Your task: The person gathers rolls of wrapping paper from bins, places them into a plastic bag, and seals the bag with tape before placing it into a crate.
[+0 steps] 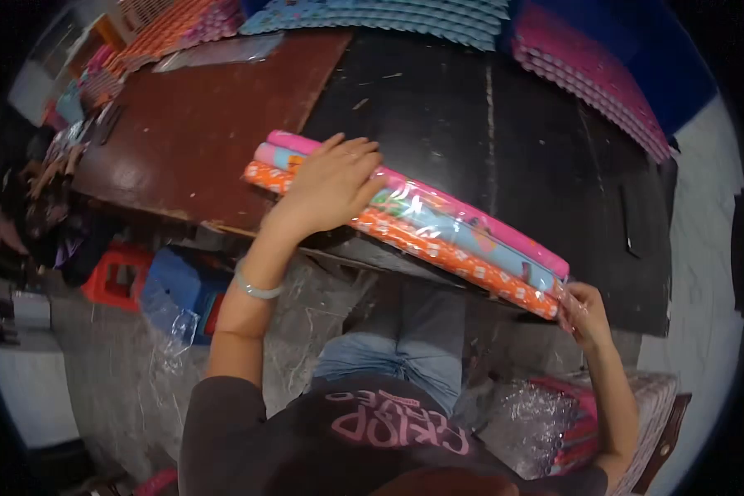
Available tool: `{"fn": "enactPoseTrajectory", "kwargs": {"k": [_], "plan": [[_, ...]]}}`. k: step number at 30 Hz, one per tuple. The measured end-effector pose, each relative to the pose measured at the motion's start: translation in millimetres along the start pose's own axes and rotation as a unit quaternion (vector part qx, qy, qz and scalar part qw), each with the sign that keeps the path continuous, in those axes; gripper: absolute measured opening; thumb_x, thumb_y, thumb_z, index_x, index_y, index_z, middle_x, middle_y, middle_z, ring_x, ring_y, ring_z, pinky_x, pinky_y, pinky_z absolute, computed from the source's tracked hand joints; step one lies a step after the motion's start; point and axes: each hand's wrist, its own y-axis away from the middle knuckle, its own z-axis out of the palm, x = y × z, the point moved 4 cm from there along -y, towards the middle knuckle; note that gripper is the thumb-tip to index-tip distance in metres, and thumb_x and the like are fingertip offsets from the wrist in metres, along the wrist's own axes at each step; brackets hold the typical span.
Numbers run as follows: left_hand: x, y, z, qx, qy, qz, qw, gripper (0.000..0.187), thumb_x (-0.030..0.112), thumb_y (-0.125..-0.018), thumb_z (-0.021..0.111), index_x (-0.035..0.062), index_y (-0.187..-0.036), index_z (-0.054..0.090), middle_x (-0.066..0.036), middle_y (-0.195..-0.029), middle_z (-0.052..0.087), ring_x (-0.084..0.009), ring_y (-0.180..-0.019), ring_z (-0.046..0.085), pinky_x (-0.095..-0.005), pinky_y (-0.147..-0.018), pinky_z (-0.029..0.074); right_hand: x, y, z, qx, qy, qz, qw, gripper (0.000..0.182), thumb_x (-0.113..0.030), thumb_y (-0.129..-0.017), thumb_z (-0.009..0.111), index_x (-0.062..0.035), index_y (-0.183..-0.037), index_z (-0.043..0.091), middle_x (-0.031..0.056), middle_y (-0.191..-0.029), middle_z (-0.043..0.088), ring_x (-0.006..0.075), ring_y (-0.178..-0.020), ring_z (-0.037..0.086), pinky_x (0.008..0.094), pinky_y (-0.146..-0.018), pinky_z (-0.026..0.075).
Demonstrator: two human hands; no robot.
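A bundle of patterned wrapping paper rolls in pink, light blue and orange lies slantwise along the table's near edge, with shiny clear plastic around most of it. My left hand is laid across the rolls near their left end, its fingers curved over the top and gripping them. At the right end, my right hand pinches the gathered end of the clear plastic sleeve. The fingertips of that hand are partly hidden by the plastic.
The table has a brown part and a black part. Stacked blue rolls and pink rolls line its far side. A dark, thin tool lies at right. Red and blue stools stand below left.
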Motion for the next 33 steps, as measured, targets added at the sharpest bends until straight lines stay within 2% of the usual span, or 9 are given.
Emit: {"fn": "enactPoseTrajectory", "kwargs": {"k": [6, 8, 9, 13, 16, 24, 28, 30, 33], "plan": [[10.9, -6.3, -7.5, -0.036, 0.0, -0.002, 0.999, 0.04, 0.024, -0.09, 0.046, -0.0001, -0.122, 0.049, -0.016, -0.128, 0.049, -0.0288, -0.121, 0.043, -0.0426, -0.105, 0.028, 4.1, 4.0, -11.9, 0.069, -0.031, 0.029, 0.997, 0.022, -0.021, -0.086, 0.063, -0.0015, -0.076, 0.061, 0.0006, -0.055, 0.052, 0.006, -0.042, 0.045, 0.0199, -0.037, 0.033], [26.7, -11.2, -15.2, -0.025, -0.022, 0.041, 0.999, 0.045, 0.023, -0.09, 0.045, 0.0006, -0.129, 0.043, -0.017, -0.132, 0.045, -0.0292, -0.124, 0.04, -0.0421, -0.107, 0.025, 5.9, 4.4, -9.6, 0.018, -0.048, 0.047, 0.998, 0.02, -0.019, -0.085, 0.064, -0.0006, -0.078, 0.062, 0.0017, -0.056, 0.053, 0.0064, -0.042, 0.047, 0.0196, -0.037, 0.033], [36.4, -13.4, -12.2, -0.067, 0.029, 0.041, 0.996, 0.049, 0.024, -0.089, 0.045, -0.0005, -0.131, 0.039, -0.017, -0.135, 0.041, -0.0297, -0.126, 0.038, -0.0416, -0.108, 0.023, 4.0, 5.2, -5.8, 0.025, -0.049, 0.053, 0.997, 0.021, -0.02, -0.085, 0.065, -0.0005, -0.078, 0.062, 0.002, -0.056, 0.054, 0.0067, -0.042, 0.047, 0.02, -0.037, 0.033], [64.9, -19.6, 9.6, -0.082, 0.006, 0.104, 0.991, 0.053, 0.029, -0.088, 0.047, -0.0053, -0.128, 0.04, -0.019, -0.134, 0.041, -0.0311, -0.126, 0.037, -0.0417, -0.108, 0.023, 4.1, 1.0, -0.8, 0.009, -0.05, 0.059, 0.997, 0.021, -0.021, -0.084, 0.065, -0.0009, -0.078, 0.063, 0.0018, -0.057, 0.054, 0.0069, -0.042, 0.047, 0.0209, -0.038, 0.033], [66.5, -20.8, 8.6, -0.054, 0.018, 0.1, 0.993, 0.053, 0.033, -0.088, 0.047, -0.0057, -0.124, 0.043, -0.022, -0.128, 0.046, -0.0317, -0.121, 0.043, -0.0419, -0.106, 0.028, 7.7, -0.1, -0.5, 0.02, -0.08, 0.074, 0.994, 0.02, -0.02, -0.084, 0.065, -0.0012, -0.079, 0.063, 0.0011, -0.056, 0.054, 0.0069, -0.042, 0.045, 0.0213, -0.038, 0.032], [66.5, -22.5, 9.9, -0.064, 0.014, 0.104, 0.992, 0.052, 0.033, -0.088, 0.047, -0.0055, -0.123, 0.044, -0.021, -0.128, 0.047, -0.0318, -0.122, 0.043, -0.0418, -0.106, 0.027, 11.7, -7.4, 2.0, -0.024, -0.177, 0.084, 0.98, 0.021, -0.022, -0.085, 0.064, -0.0018, -0.079, 0.06, 0.0015, -0.057, 0.054, 0.0068, -0.041, 0.044, 0.0208, -0.037, 0.03], [67.7, -22.6, 9.8, -0.063, 0.005, 0.103, 0.993, 0.051, 0.032, -0.088, 0.048, -0.0054, -0.123, 0.045, -0.02, -0.129, 0.046, -0.0315, -0.122, 0.042, -0.0417, -0.106, 0.027, 6.6, 1.8, 0.5, 0.023, -0.097, 0.075, 0.992, 0.021, -0.023, -0.086, 0.063, -0.0016, -0.083, 0.06, 0.0018, -0.058, 0.055, 0.0074, -0.042, 0.047, 0.0204, -0.037, 0.032], [67.7, -23.3, 9.0, -0.073, 0.01, 0.101, 0.992, 0.051, 0.03, -0.088, 0.047, -0.0044, -0.125, 0.042, -0.02, -0.131, 0.044, -0.032, -0.123, 0.041, -0.042, -0.107, 0.026, 3.5, 1.7, -5.9, 0.056, -0.075, 0.018, 0.995, 0.02, -0.021, -0.086, 0.063, -0.0009, -0.087, 0.061, 0.0023, -0.058, 0.055, 0.0083, -0.042, 0.049, 0.0201, -0.037, 0.035], [64.9, -20.7, 10.4, -0.081, 0.016, 0.09, 0.993, 0.051, 0.028, -0.089, 0.047, -0.0037, -0.128, 0.04, -0.02, -0.133, 0.042, -0.0324, -0.124, 0.039, -0.0422, -0.108, 0.024, -0.6, 2.9, -4.4, 0.131, -0.124, 0.015, 0.983, 0.018, -0.017, -0.086, 0.063, 0.0004, -0.09, 0.06, 0.0025, -0.058, 0.055, 0.0084, -0.042, 0.049, 0.0202, -0.037, 0.037]]}}
